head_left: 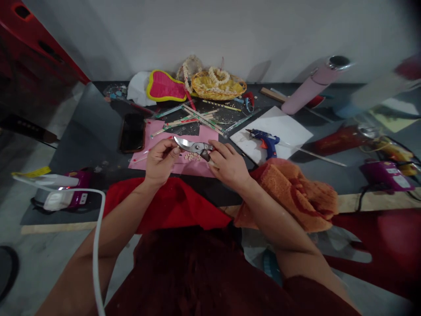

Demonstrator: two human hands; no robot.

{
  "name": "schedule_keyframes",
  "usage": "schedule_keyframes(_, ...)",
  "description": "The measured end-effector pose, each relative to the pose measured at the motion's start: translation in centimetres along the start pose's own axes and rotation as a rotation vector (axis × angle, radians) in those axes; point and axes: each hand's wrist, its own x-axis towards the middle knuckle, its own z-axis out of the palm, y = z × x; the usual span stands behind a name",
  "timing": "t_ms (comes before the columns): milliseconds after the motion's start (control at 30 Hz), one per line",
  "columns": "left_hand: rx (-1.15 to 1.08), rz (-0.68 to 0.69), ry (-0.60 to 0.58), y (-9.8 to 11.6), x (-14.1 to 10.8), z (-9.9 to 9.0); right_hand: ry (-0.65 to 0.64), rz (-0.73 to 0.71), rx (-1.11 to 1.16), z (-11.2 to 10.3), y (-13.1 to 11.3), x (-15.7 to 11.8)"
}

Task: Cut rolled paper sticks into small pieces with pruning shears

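Head view: right hand [230,164] grips pruners [196,147], left hand [161,162] curls nearby, its grasp unclear; basket [204,91] holds pale ring [224,79].

Table: dark grey top [82,118], pale front edge
Left: black phone [132,133] just beside the pink paper; purple box [79,188] near the front
Middle: pink paper [140,163] lying flat, slim sticks [201,117] crossing behind and partly over it
Back: wicker basket [205,93] near the wall
Right: white board [292,125], pink bottle [304,93] upright behind it
Front edge: orange towel [305,193], bunched

The right grip [230,166] holds pruning shears [196,146] over pink paper [190,167]
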Motion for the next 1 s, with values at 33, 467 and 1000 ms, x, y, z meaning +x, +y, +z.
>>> schedule_keyframes(33, -0.001, -0.002, -0.003, 0.1, 0.0, 0.0, 0.015, 0.025, 0.007, 0.0, 0.1, 0.0)
schedule_keyframes(467, 0.034, -0.022, -0.001, 0.1, 0.1, -0.1, 0.026, 0.041, -0.044, -0.5, -0.8, 0.2)
schedule_keyframes(1000, 0.212, 0.052, -0.011, 1.0, 0.0, 0.1, 0.002, 0.543, -0.174, 0.7, 4.1, 0.2)
